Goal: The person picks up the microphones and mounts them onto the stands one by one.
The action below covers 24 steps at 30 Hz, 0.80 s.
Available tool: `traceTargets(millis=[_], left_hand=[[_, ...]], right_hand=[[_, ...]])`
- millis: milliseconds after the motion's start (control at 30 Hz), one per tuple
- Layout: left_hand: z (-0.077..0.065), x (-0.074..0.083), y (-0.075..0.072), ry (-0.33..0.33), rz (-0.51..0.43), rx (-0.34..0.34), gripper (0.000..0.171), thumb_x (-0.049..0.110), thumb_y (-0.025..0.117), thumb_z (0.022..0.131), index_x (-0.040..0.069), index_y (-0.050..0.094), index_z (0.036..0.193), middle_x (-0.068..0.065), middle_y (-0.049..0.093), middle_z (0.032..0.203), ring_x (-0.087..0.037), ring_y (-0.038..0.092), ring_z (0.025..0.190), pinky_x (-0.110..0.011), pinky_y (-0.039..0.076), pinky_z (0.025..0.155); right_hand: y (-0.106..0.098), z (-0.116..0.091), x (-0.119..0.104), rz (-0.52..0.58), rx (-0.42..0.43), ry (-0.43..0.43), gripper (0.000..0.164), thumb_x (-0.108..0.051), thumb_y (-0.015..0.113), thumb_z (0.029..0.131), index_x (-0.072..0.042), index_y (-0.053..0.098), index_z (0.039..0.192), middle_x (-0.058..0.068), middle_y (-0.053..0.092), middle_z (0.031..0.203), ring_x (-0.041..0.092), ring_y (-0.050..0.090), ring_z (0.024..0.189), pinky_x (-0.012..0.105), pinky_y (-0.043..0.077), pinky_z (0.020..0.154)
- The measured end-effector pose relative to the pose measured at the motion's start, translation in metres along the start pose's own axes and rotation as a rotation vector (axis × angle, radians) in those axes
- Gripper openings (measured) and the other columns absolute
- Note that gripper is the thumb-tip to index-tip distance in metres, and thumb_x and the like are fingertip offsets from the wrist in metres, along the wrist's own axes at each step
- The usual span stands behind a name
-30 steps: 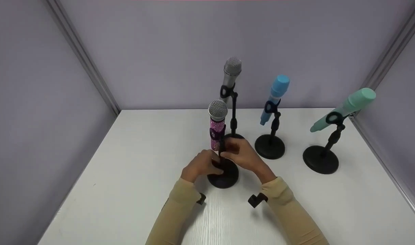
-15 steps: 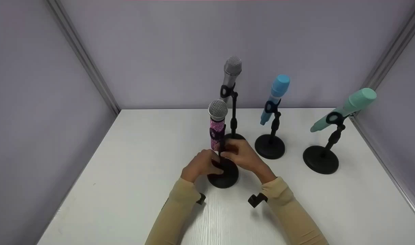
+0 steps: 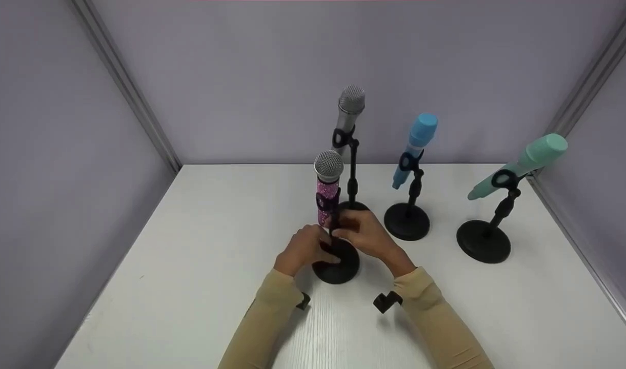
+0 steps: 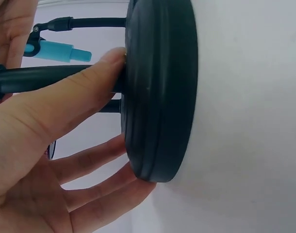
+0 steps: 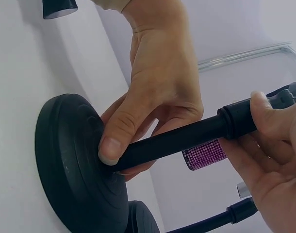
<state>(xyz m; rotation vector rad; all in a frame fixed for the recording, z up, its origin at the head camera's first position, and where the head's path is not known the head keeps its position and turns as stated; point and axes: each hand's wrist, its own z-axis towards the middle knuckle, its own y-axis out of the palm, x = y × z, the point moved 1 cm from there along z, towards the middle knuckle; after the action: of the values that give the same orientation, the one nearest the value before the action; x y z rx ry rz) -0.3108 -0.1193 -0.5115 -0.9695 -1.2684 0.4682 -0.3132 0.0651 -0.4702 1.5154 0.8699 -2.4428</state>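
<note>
A microphone with a silver mesh head and a pink, glittering body (image 3: 327,188) is held in the clip of a black desk microphone stand (image 3: 338,269). Low on this stand, my left hand (image 3: 303,249) grips it: in the left wrist view the thumb lies at the foot of the pole (image 4: 36,78) and the other fingers reach the edge of the round base (image 4: 160,102). Higher up, my right hand (image 3: 365,233) holds the pole between thumb and fingers, at the thicker collar (image 5: 240,119) seen in the right wrist view. The base's flat underside faces the white tabletop.
Close behind stands a taller stand with a silver microphone (image 3: 347,115). To the right are a stand with a blue microphone (image 3: 420,132) and one with a mint-green microphone (image 3: 536,154). Grey panels (image 3: 292,77) enclose the white table (image 3: 215,230) at the back and sides.
The left thumb has shifted very slightly to the right over the base. Both hands otherwise keep their place on the stand, and the microphones stay where they were.
</note>
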Motion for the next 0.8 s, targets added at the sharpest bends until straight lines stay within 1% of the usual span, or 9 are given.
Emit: traceTargets(millis=[100, 200, 367, 533, 600, 800], left_hand=[[-0.0004, 0.001, 0.0004, -0.002, 0.002, 0.014, 0.028, 0.026, 0.096, 0.071, 0.008, 0.082, 0.087, 0.001, 0.078, 0.085, -0.009, 0.059, 0.074, -0.031, 0.055, 0.072], [-0.0011, 0.0028, -0.0003, -0.007, -0.004, 0.015, 0.028, 0.026, 0.096, 0.072, 0.007, 0.082, 0.087, 0.001, 0.078, 0.085, -0.009, 0.059, 0.074, -0.031, 0.055, 0.072], [-0.0018, 0.004, -0.0006, -0.012, -0.031, 0.01, 0.025, 0.024, 0.095, 0.073, 0.008, 0.082, 0.086, 0.001, 0.077, 0.083, -0.008, 0.06, 0.072, -0.03, 0.055, 0.071], [-0.0016, 0.0023, 0.0017, 0.025, -0.027, 0.017, 0.022, 0.024, 0.094, 0.074, 0.008, 0.081, 0.08, 0.001, 0.076, 0.076, -0.005, 0.056, 0.065, -0.025, 0.051, 0.064], [-0.0015, 0.0022, 0.0021, 0.036, -0.025, 0.022, 0.022, 0.024, 0.094, 0.074, 0.007, 0.08, 0.079, 0.001, 0.076, 0.074, -0.005, 0.056, 0.063, -0.024, 0.05, 0.062], [-0.0013, 0.0032, 0.0015, 0.035, -0.043, 0.026, 0.021, 0.023, 0.093, 0.075, 0.008, 0.08, 0.081, 0.002, 0.076, 0.075, -0.005, 0.058, 0.064, -0.024, 0.051, 0.065]], right_hand=[[0.0004, -0.0004, 0.0007, -0.009, 0.008, -0.011, 0.024, 0.0, 0.072, 0.093, -0.001, 0.074, 0.116, 0.017, 0.076, 0.113, 0.029, 0.072, 0.108, 0.03, 0.058, 0.096], [0.0003, -0.0005, 0.0013, -0.033, 0.03, -0.006, 0.023, -0.001, 0.073, 0.092, -0.002, 0.075, 0.114, 0.015, 0.077, 0.112, 0.025, 0.073, 0.106, 0.03, 0.059, 0.093], [0.0007, 0.0, -0.0012, -0.081, 0.08, 0.02, 0.021, -0.002, 0.076, 0.089, -0.004, 0.077, 0.11, 0.012, 0.078, 0.107, 0.023, 0.074, 0.101, 0.034, 0.06, 0.09], [0.0024, -0.0006, -0.0038, -0.1, 0.107, 0.032, 0.021, -0.002, 0.077, 0.088, -0.004, 0.078, 0.108, 0.012, 0.079, 0.104, 0.025, 0.075, 0.098, 0.039, 0.061, 0.088], [0.0029, -0.0006, -0.0044, -0.103, 0.118, 0.031, 0.021, -0.002, 0.078, 0.087, -0.004, 0.078, 0.108, 0.012, 0.079, 0.103, 0.024, 0.075, 0.097, 0.039, 0.062, 0.087], [0.0034, -0.0004, -0.004, -0.133, 0.149, 0.019, 0.018, -0.004, 0.08, 0.087, -0.005, 0.079, 0.104, 0.01, 0.08, 0.099, 0.02, 0.074, 0.091, 0.033, 0.062, 0.083]])
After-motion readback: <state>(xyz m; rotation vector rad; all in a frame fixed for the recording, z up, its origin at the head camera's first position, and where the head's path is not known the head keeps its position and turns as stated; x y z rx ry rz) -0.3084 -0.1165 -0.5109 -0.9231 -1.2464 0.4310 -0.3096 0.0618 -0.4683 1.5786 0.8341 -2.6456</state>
